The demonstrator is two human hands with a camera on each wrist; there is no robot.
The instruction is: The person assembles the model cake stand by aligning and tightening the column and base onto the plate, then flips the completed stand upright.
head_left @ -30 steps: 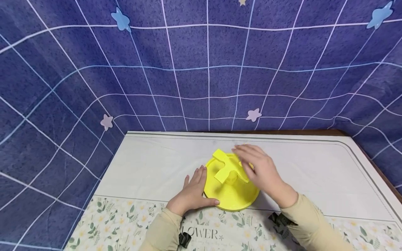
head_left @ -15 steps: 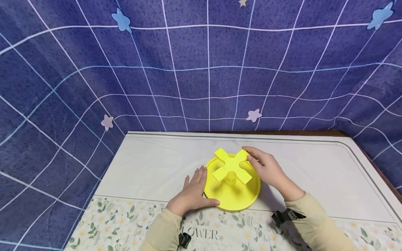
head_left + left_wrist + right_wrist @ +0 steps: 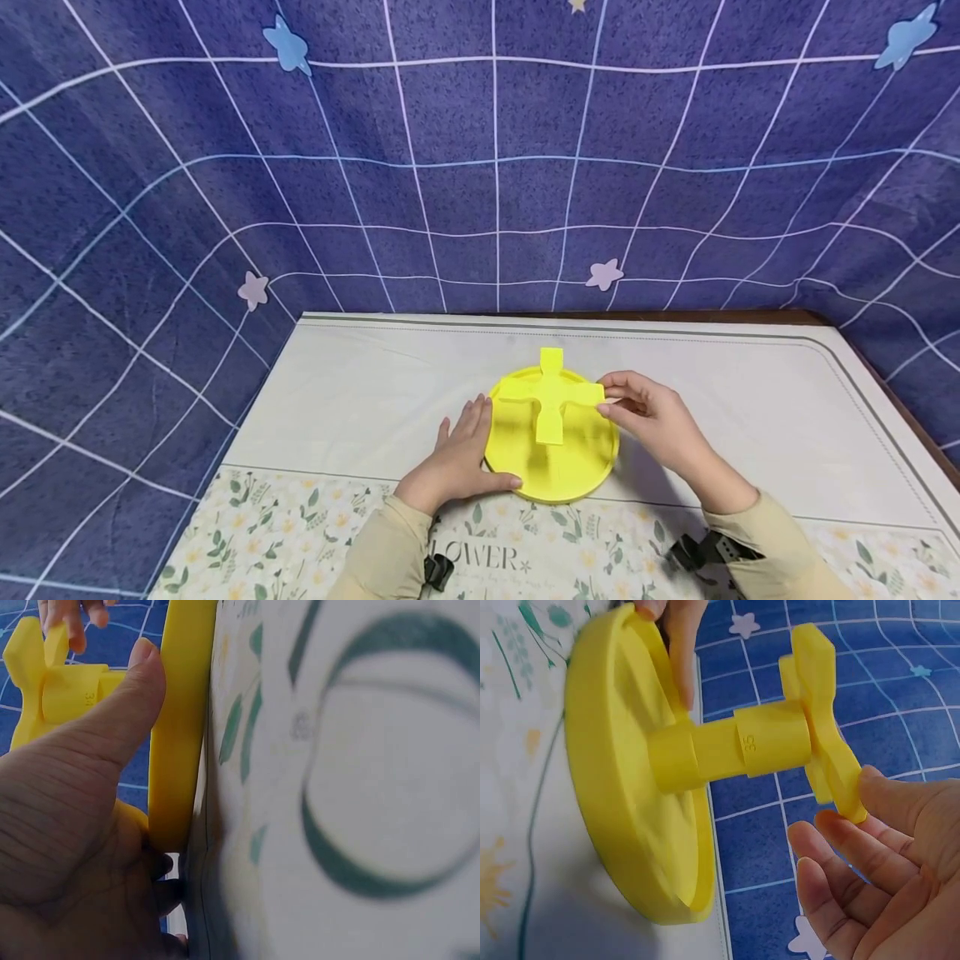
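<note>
A yellow round base with a raised rim lies on the table. From its middle rises a short yellow post, topped by a four-armed yellow cross handle; the sleeve under the cross is marked 35. My left hand holds the base at its left side, thumb over the front rim and fingers along the outer edge. In the right wrist view, my right hand pinches the tip of one cross arm between thumb and forefinger, its other fingers loosely bent below. From the head, that arm points right.
A white tablecloth with a flowered front band covers the table. Behind and to the left hangs a blue curtain with grid lines and stars. Each wrist carries a black strap mount.
The cross has turned clockwise as seen from above, from an X to an upright plus. My right hand has come around toward the front right with it. The left hand stays put.
</note>
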